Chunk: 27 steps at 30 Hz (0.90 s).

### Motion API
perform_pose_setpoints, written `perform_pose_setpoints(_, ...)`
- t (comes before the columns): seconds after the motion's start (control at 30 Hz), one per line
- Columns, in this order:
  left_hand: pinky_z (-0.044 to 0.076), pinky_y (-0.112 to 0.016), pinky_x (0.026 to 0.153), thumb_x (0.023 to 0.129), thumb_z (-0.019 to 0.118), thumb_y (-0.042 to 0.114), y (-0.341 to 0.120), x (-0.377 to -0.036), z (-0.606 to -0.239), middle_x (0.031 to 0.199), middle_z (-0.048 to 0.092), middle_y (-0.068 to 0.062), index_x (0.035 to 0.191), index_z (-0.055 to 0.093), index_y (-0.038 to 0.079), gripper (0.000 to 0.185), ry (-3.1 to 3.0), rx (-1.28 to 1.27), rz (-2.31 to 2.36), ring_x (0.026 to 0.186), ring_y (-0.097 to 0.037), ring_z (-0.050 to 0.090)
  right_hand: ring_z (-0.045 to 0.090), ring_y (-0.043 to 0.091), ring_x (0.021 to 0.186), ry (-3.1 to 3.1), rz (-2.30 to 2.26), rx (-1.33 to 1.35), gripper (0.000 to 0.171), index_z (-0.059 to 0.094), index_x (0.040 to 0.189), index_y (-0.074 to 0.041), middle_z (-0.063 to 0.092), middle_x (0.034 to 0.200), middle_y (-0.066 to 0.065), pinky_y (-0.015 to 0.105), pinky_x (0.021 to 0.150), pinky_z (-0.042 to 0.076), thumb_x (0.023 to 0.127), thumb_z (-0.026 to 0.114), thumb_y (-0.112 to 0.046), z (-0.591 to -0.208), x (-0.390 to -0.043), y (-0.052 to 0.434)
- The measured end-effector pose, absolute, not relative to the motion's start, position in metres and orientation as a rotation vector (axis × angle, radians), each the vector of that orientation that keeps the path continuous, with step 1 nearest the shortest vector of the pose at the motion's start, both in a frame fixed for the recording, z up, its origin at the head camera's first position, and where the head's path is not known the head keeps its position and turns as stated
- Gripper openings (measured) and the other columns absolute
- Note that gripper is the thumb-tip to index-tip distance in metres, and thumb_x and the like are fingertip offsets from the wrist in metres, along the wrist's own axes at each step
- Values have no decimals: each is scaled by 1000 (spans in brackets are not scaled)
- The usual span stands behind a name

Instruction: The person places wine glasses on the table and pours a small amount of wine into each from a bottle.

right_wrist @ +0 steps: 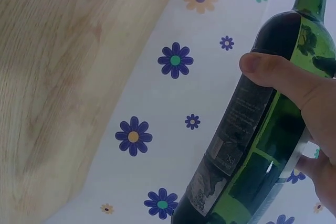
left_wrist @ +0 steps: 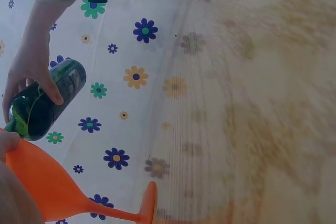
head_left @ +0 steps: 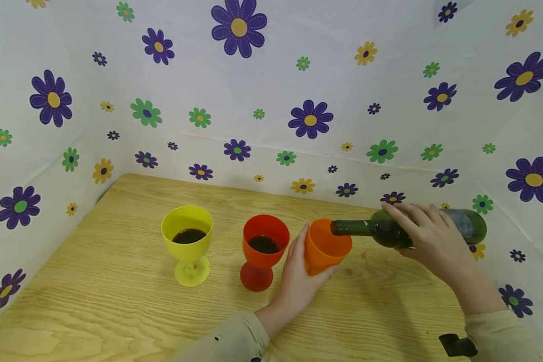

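My left hand [head_left: 294, 286] holds the orange goblet [head_left: 327, 246] round its bowl, thumb on the near side and fingers on the left. In the left wrist view the goblet's stem and foot [left_wrist: 149, 203] show. My right hand [head_left: 430, 239] grips a green glass wine bottle [head_left: 386, 229] by its body. The bottle lies almost level, its mouth over the orange goblet's rim. A dark label [right_wrist: 231, 129] and dark liquid inside show in the right wrist view. Left of my left hand stands a red goblet [head_left: 256, 276] with dark liquid in it.
A yellow goblet [head_left: 192, 269], also holding dark liquid, stands farther left on the wooden table [head_left: 117, 301]. White cloth [head_left: 262, 80] printed with flowers hangs behind the table and along both sides.
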<state>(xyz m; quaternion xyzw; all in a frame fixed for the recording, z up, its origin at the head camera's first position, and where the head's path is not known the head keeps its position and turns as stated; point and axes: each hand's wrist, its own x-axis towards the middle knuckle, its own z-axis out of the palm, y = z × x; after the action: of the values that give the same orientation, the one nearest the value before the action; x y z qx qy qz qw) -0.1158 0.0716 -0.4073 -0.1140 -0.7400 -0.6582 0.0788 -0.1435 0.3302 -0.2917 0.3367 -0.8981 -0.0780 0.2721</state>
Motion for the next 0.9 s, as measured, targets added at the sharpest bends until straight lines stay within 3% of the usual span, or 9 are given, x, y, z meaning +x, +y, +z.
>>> perform_pose_setpoints(0.9,30,-42,109,76,83,27,73,-116,-409,144,39,3,151,27,19,94,-2203,-337,-1964,130,-15,39,50,42,107,-2329,-308,934,119,45,143,-17,54,122,18,64,95,36,37,97,-13,-279,-141,329)
